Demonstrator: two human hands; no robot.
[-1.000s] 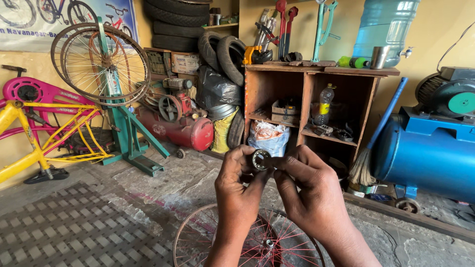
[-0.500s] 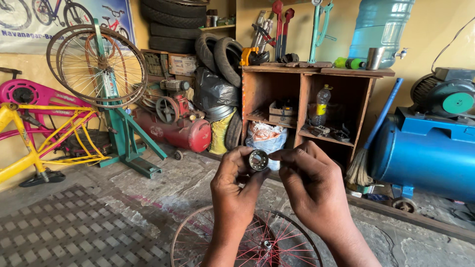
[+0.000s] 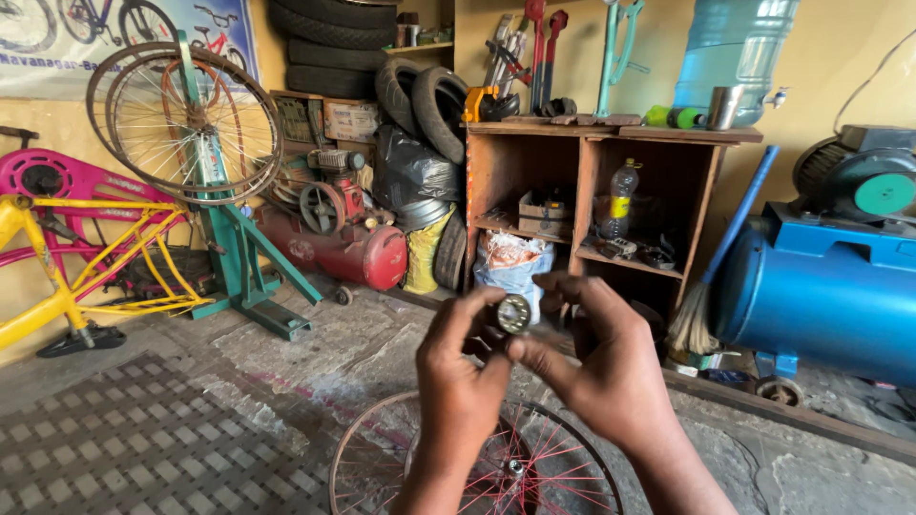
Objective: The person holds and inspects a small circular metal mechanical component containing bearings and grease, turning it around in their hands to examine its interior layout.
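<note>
A small round metal bearing ring (image 3: 513, 313) is raised in front of me, pinched between the fingertips of both hands. My left hand (image 3: 461, 377) grips it from the left with thumb and forefinger. My right hand (image 3: 599, 367) presses on it from the right, fingers curled above it. Below the hands lies a bicycle wheel (image 3: 382, 467) with red spokes and a hub (image 3: 514, 468) at its centre, partly hidden by my wrists.
A green truing stand (image 3: 239, 257) with a mounted wheel stands at left, beside yellow and pink bicycle frames (image 3: 67, 248). A red compressor (image 3: 334, 248), stacked tyres, a wooden shelf (image 3: 592, 181) and a blue compressor tank (image 3: 821, 305) line the back. Patterned mat at lower left.
The view has shifted slightly. Both hands have kept hold of the ring and turned it a little, so that its open face now points toward me.
</note>
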